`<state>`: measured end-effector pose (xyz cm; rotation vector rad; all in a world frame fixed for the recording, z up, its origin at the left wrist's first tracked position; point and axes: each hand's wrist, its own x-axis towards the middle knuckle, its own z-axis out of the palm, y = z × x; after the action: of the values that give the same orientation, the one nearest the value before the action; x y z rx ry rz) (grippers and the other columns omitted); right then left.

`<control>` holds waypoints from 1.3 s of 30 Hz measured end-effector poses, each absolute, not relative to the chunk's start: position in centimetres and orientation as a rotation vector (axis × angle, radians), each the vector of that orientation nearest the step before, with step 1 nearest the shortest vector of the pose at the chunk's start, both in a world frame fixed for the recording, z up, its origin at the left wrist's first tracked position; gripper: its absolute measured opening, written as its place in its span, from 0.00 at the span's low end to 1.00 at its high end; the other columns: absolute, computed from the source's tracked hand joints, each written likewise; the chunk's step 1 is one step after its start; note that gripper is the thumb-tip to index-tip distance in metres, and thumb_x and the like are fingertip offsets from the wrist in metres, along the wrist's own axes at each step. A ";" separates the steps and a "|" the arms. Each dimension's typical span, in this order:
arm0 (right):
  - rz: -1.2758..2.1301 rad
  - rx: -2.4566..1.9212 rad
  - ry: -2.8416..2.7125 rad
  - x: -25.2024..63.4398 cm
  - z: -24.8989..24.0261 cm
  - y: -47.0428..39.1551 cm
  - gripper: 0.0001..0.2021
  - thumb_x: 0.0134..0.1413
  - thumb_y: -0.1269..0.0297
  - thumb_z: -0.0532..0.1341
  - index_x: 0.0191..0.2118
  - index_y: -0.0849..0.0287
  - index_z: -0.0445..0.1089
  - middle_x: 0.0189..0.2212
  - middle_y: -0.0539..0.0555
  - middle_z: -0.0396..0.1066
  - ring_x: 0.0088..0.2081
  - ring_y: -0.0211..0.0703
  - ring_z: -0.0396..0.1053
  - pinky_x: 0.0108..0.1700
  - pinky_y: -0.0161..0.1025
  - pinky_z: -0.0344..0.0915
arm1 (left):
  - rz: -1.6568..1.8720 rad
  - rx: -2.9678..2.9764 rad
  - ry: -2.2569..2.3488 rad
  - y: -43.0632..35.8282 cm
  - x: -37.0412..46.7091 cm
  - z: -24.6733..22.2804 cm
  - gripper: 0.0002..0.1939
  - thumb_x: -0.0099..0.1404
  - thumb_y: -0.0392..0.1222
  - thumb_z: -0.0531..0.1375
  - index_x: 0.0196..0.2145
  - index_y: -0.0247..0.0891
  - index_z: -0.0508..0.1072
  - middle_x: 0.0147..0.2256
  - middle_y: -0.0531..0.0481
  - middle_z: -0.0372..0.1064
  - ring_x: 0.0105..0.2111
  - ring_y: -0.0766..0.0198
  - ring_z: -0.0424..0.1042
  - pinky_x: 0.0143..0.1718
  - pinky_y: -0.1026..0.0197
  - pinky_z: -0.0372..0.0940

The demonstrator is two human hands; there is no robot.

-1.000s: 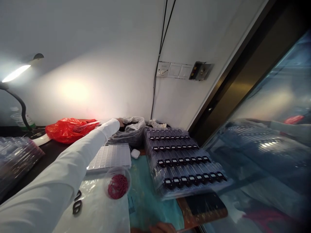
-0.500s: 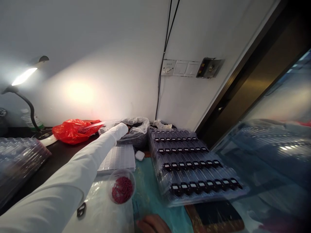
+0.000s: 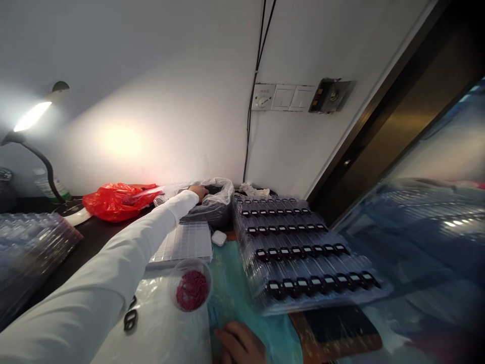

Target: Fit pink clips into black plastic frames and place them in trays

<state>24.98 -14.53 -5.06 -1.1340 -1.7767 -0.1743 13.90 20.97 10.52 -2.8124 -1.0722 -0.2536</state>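
My left arm, in a white sleeve, stretches across the table. My left hand [image 3: 198, 192] dips into a clear plastic bag [image 3: 226, 190] with dark contents, and its fingers are hidden there. Low in the middle, my right hand [image 3: 242, 344] rests over a teal mat [image 3: 235, 283] with bent fingers held together; whatever they hold is out of sight. Just beyond it stands a clear round tub [image 3: 172, 283] of small dark-red pieces [image 3: 192, 289]. Small black oval parts with a slot [image 3: 131, 320] lie beside my left sleeve.
Stacked clear plastic trays [image 3: 253, 298] carry rows of black parts with pale windows at right. A white gridded tray [image 3: 189, 242], a small white case [image 3: 219, 238] and a red plastic bag [image 3: 117, 202] lie further back. More clear trays [image 3: 34, 242] and a lit lamp [image 3: 32, 116] stand left.
The view has tipped down slightly. My left hand, barely visible before, now shows at the bag. My right hand has come a little further into view, and a second black part shows beside my sleeve.
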 end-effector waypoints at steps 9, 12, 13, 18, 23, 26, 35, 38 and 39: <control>-0.065 -1.181 -1.769 24.8 -3.4 -15.0 0.15 0.48 0.77 0.51 0.35 0.57 0.72 0.27 0.52 0.73 0.26 0.37 0.72 0.27 0.31 0.69 | -0.042 -2.763 -1.317 23.7 14.5 15.0 0.18 0.56 0.48 0.62 0.42 0.39 0.76 0.43 0.44 0.72 0.42 0.53 0.71 0.40 0.59 0.63; -0.053 -1.180 -1.776 24.9 -3.2 -15.2 0.15 0.50 0.76 0.52 0.35 0.56 0.73 0.28 0.53 0.74 0.27 0.37 0.73 0.28 0.31 0.71 | -0.106 -2.774 -1.321 21.2 11.2 16.6 0.18 0.55 0.49 0.60 0.42 0.42 0.76 0.44 0.48 0.71 0.41 0.57 0.70 0.41 0.61 0.62; -0.048 -1.181 -1.786 25.0 -3.3 -15.2 0.15 0.51 0.76 0.52 0.36 0.56 0.74 0.29 0.53 0.74 0.28 0.38 0.74 0.29 0.31 0.71 | -0.160 -2.808 -1.276 19.7 9.5 16.7 0.17 0.55 0.48 0.60 0.42 0.42 0.77 0.43 0.49 0.71 0.40 0.58 0.70 0.41 0.61 0.61; -0.029 -1.188 -1.841 25.4 -4.3 -15.4 0.13 0.56 0.72 0.53 0.37 0.56 0.75 0.30 0.53 0.75 0.30 0.38 0.74 0.31 0.32 0.72 | -0.260 -3.027 -1.193 7.4 0.5 12.8 0.12 0.56 0.41 0.59 0.38 0.41 0.77 0.40 0.49 0.71 0.37 0.63 0.70 0.40 0.63 0.63; -0.010 -1.182 -1.910 25.3 -4.6 -15.4 0.13 0.58 0.72 0.53 0.37 0.56 0.75 0.31 0.53 0.75 0.30 0.37 0.74 0.32 0.32 0.70 | -0.149 -2.898 -1.246 -2.2 -4.4 4.6 0.11 0.57 0.40 0.60 0.39 0.45 0.75 0.42 0.48 0.69 0.36 0.61 0.71 0.34 0.61 0.66; -0.046 -1.151 -1.941 25.0 -4.2 -15.3 0.13 0.58 0.71 0.52 0.36 0.56 0.74 0.30 0.52 0.75 0.29 0.37 0.73 0.31 0.32 0.69 | -0.152 -2.821 -1.137 -3.3 -5.6 1.2 0.11 0.61 0.39 0.58 0.42 0.43 0.74 0.44 0.44 0.70 0.39 0.57 0.71 0.33 0.60 0.67; -0.088 -1.186 -1.929 24.7 -3.9 -15.5 0.12 0.59 0.71 0.53 0.36 0.56 0.74 0.30 0.51 0.75 0.30 0.36 0.73 0.33 0.33 0.67 | 0.001 -2.834 -1.097 -2.6 -7.4 2.7 0.31 0.60 0.55 0.58 0.60 0.46 0.64 0.53 0.41 0.69 0.49 0.50 0.70 0.41 0.56 0.69; -0.075 -1.203 -1.896 24.6 -3.8 -15.7 0.11 0.58 0.72 0.54 0.36 0.57 0.74 0.30 0.52 0.75 0.30 0.36 0.73 0.33 0.33 0.67 | -0.063 -2.892 -1.050 -2.5 -7.6 3.7 0.26 0.63 0.51 0.56 0.59 0.48 0.65 0.53 0.45 0.70 0.53 0.52 0.69 0.49 0.54 0.67; -0.071 -1.205 -1.885 24.6 -3.8 -15.7 0.11 0.58 0.72 0.54 0.36 0.57 0.74 0.30 0.52 0.75 0.30 0.36 0.73 0.33 0.33 0.67 | -0.089 -2.905 -1.043 -2.4 -7.7 3.9 0.24 0.65 0.47 0.55 0.58 0.49 0.66 0.52 0.46 0.71 0.54 0.53 0.68 0.51 0.53 0.65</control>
<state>24.56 -15.71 -3.79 -1.2053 -1.8853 -0.0710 -7.69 -2.42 3.93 -2.9047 -1.0435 -0.0895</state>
